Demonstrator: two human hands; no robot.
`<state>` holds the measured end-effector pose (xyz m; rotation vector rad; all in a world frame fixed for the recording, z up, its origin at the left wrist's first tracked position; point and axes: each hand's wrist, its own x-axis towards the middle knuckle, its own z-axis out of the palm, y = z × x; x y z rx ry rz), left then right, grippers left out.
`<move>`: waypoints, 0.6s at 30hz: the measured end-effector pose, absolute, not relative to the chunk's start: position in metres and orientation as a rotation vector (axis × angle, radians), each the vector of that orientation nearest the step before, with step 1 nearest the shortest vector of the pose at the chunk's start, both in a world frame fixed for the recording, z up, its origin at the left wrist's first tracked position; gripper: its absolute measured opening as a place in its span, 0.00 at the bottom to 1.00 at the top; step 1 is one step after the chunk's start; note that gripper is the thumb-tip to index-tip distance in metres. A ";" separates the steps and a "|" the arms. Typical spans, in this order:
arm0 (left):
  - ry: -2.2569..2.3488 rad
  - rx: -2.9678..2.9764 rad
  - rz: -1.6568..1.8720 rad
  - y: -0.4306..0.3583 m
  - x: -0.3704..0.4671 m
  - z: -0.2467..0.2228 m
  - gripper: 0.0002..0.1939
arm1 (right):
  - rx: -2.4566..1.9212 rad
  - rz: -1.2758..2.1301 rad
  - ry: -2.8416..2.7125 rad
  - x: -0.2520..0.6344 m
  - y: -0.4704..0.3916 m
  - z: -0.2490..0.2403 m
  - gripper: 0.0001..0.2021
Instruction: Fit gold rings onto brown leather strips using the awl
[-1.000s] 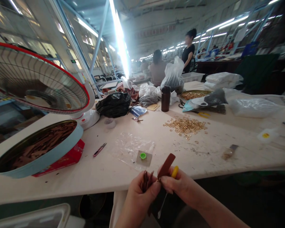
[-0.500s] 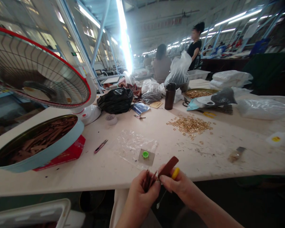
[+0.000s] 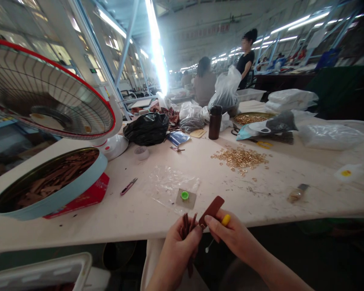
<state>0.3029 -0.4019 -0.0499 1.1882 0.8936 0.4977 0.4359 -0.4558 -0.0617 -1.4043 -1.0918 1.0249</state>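
Several narrow brown leather strips [image 3: 185,226] are gripped in my left hand [image 3: 182,246], their ends poking up past the thumb. My right hand [image 3: 227,230] pinches a wider brown leather tab [image 3: 211,210] with a rounded end, tilted up to the right. Also in the right hand is a tool with a yellow handle [image 3: 226,220]; its thin metal shaft slants down below the fingers to a pale tip [image 3: 207,249]. A small gold-coloured ring [image 3: 202,226] shows at the tab's lower end, between both hands. The hands are close together at the table's front edge.
A pale blue round tin [image 3: 60,202] of leather strips leans at left beside a fan [image 3: 106,117]. Gold rings [image 3: 242,157] lie piled right of centre. Thread snips [image 3: 129,186], a green cap [image 3: 185,195], a dark bottle [image 3: 215,123] and a black bag [image 3: 147,129] are on the table.
The tab and my right hand have shifted slightly, and the gold ring at the tab's lower end shows more clearly. Strip ends now show below my left hand. The view has turned slightly.
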 end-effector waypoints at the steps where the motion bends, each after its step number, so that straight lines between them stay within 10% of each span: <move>1: 0.904 1.175 0.500 -0.404 0.303 -0.050 0.12 | -1.405 1.023 -1.093 0.435 -0.456 -0.060 0.18; 18: 0.879 1.229 0.606 -0.406 0.305 -0.059 0.16 | -1.164 1.199 -1.034 0.431 -0.454 -0.062 0.11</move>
